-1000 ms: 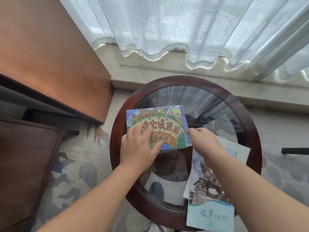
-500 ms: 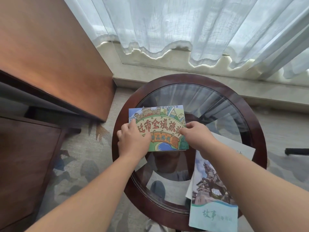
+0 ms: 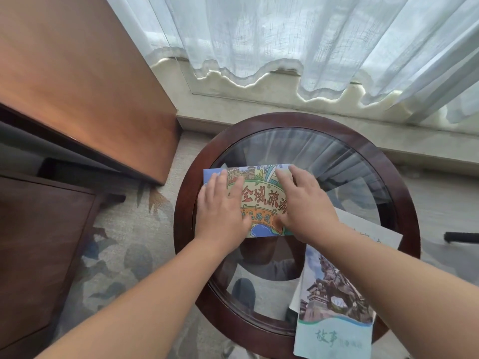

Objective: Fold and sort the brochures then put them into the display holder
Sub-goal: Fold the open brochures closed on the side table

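Left hand [image 3: 221,211], right hand [image 3: 305,206] shift from pinching illustrated brochure [image 3: 259,200] edges to lying flat, fingers [image 3: 219,185] straight, gripping nothing, pressing it onto surface [image 3: 388,164]; fold likely being creased.

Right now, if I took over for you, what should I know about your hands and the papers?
Left hand: flat, pressing the cartoon brochure on the glass table.
Right hand: flat on the same brochure's right side.
Statue brochure lies at the table's near right edge, over a white sheet.
Done: cartoon brochure looks folded, being pressed flat.
To do: sort the rest and load the holder, which is not in view.
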`<state>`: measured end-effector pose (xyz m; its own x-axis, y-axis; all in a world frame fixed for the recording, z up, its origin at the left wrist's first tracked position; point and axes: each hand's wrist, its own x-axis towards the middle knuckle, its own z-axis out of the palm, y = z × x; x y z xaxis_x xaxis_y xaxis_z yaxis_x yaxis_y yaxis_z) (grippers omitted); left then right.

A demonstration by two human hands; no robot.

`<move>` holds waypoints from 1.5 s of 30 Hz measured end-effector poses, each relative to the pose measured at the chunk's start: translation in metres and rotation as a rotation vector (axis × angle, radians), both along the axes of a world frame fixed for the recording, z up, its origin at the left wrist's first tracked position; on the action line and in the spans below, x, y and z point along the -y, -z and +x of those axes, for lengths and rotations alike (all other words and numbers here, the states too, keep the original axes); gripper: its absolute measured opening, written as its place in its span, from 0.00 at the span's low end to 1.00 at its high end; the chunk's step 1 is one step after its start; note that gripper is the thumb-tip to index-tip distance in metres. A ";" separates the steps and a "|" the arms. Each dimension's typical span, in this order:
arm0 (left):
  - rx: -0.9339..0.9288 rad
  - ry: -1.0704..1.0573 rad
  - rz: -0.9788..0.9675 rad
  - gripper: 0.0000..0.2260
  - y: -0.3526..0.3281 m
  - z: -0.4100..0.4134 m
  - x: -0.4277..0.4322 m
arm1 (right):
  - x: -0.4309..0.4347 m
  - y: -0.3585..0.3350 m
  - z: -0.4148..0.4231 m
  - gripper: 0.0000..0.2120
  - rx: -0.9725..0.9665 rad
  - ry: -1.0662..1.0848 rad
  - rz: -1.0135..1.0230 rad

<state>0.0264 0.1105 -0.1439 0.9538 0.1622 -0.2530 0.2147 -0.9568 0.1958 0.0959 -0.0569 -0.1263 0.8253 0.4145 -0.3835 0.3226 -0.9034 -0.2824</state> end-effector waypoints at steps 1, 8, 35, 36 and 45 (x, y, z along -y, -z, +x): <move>0.017 0.056 -0.011 0.35 0.003 0.005 0.004 | -0.002 0.001 0.001 0.48 0.014 -0.113 -0.052; -0.003 0.122 0.091 0.32 0.042 0.013 0.017 | -0.007 0.013 0.003 0.44 -0.068 -0.219 -0.143; 0.018 0.282 0.079 0.35 0.041 0.002 -0.041 | -0.035 0.054 -0.012 0.32 0.162 -0.185 -0.013; 0.018 0.289 0.085 0.35 0.041 0.001 -0.045 | -0.037 0.055 -0.011 0.32 0.174 -0.186 -0.004; -0.072 0.283 0.181 0.36 0.035 0.004 -0.041 | -0.021 0.057 -0.014 0.33 0.151 -0.242 -0.027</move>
